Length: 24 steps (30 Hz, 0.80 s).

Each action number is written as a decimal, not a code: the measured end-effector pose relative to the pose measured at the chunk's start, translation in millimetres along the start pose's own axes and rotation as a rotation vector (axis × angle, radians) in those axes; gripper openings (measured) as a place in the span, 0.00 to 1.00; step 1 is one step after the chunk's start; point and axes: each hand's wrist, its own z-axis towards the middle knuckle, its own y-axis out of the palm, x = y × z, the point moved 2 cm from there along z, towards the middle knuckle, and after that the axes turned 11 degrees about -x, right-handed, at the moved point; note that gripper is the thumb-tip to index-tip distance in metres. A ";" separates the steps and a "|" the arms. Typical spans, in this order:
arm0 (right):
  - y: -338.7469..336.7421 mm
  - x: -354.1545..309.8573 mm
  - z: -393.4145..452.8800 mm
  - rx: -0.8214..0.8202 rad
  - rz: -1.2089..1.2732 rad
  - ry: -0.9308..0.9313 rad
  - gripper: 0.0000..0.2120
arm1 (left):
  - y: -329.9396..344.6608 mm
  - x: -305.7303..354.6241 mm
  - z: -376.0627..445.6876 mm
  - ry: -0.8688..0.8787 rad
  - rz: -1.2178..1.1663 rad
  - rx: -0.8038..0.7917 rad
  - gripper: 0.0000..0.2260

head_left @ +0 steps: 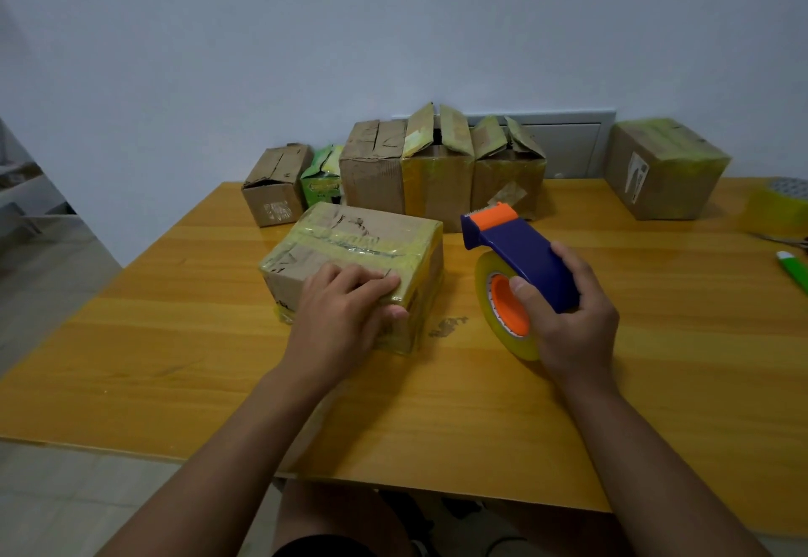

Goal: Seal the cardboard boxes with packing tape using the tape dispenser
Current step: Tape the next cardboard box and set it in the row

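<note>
A small cardboard box [350, 246] wrapped in yellowish tape stands in the middle of the wooden table [218, 381]. My left hand [345, 320] lies on its near top edge, fingers straight and pressing the tape, thumb against the front face. To the right, my right hand [568, 320] grips the blue handle of the tape dispenser [516, 250], which has an orange blade guard and an orange hub. Its yellowish tape roll [485, 290] hangs above the table, apart from the box.
Several cardboard boxes [437, 176] and a green carton [321, 178] line the table's far edge, some with flaps up. A taped box [660, 172] stands at the far right, beside a spare tape roll [782, 202], scissors [782, 239] and a green-handled tool [795, 268].
</note>
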 end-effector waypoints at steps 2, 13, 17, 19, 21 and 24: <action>0.3 -0.4 0.2 0.003 0.002 0.001 0.35 | -0.2 2.1 2.6 0.022 0.024 -0.001 0.20; 0.7 0.9 0.5 -0.001 0.012 -0.001 0.35 | -5.8 12.3 10.5 -0.015 0.009 -0.036 0.23; 0.5 1.8 0.3 -0.001 0.010 -0.006 0.36 | -9.5 20.3 15.0 -0.143 0.130 -0.167 0.31; 0.2 2.2 0.3 0.000 0.014 -0.005 0.36 | -8.8 29.4 21.8 -0.219 0.247 -0.231 0.32; -0.1 2.3 0.1 -0.003 0.012 -0.005 0.37 | -9.0 36.3 26.1 -0.229 0.294 -0.238 0.25; -0.8 1.9 0.5 0.002 0.009 -0.006 0.36 | -17.7 35.7 20.3 -0.184 0.314 -0.254 0.19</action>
